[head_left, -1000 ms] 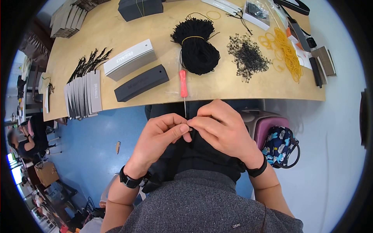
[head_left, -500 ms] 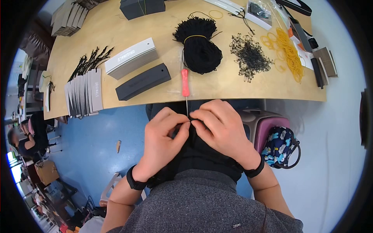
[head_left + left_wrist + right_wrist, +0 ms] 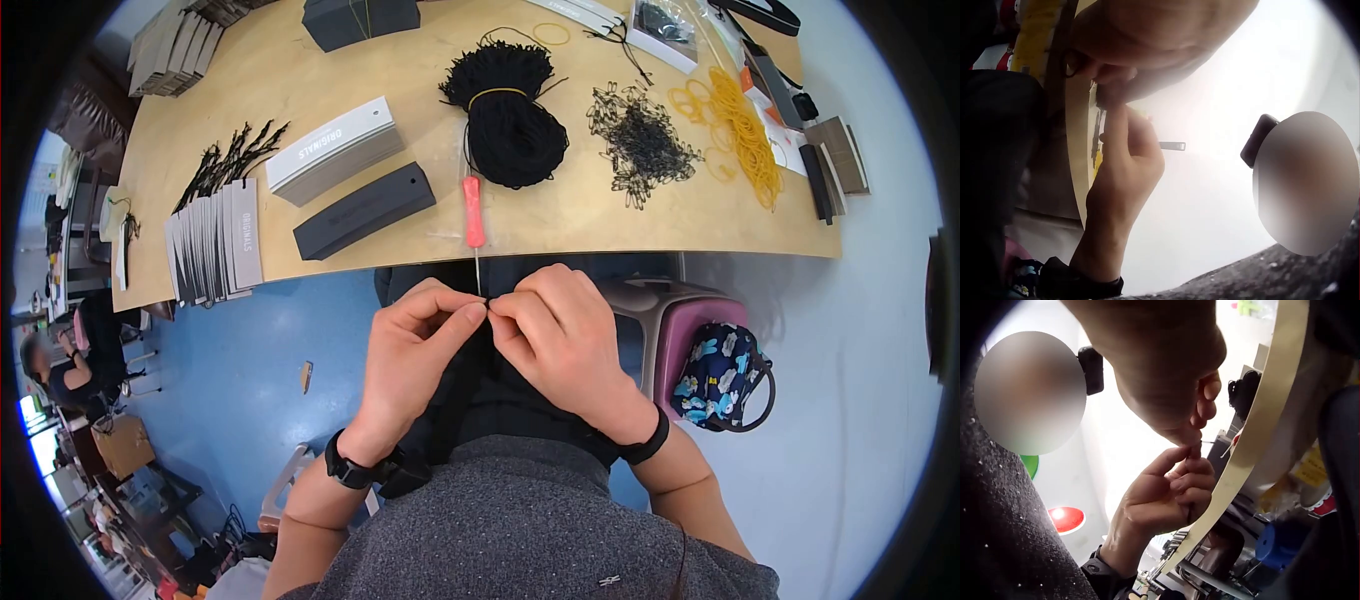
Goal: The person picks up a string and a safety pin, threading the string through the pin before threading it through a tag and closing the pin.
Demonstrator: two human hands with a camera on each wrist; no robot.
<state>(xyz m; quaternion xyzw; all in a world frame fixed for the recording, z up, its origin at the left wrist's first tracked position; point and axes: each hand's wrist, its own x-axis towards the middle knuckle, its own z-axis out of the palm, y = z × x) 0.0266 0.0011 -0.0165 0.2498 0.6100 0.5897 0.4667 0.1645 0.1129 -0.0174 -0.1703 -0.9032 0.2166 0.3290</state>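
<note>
Above the lap, just in front of the table edge, my left hand (image 3: 405, 345) and right hand (image 3: 565, 345) meet fingertip to fingertip. Thumb and forefinger of each pinch a small black cord-like piece (image 3: 487, 303), mostly hidden by the fingers; I cannot tell its exact kind. A thin metal shaft (image 3: 478, 272) from a red-handled tool (image 3: 473, 215) points over the edge toward the fingertips. In the right wrist view, the left hand (image 3: 1169, 490) has its other fingers curled below the pinch. The left wrist view shows the right hand (image 3: 1122, 162) pinching from below.
A bundle of black cords (image 3: 515, 135) lies behind the tool. Right of it are a heap of black safety pins (image 3: 645, 145) and yellow rubber bands (image 3: 745, 140). White tags (image 3: 335, 150), dark tags (image 3: 365, 212) and corded tags (image 3: 215, 245) occupy the left. A stool (image 3: 725, 320) holds a patterned bag.
The left hand has turned and risen slightly, its thumb and forefinger coming up beside the right fingertips. The right hand stays close by, its fingers drawn together at the small black piece.
</note>
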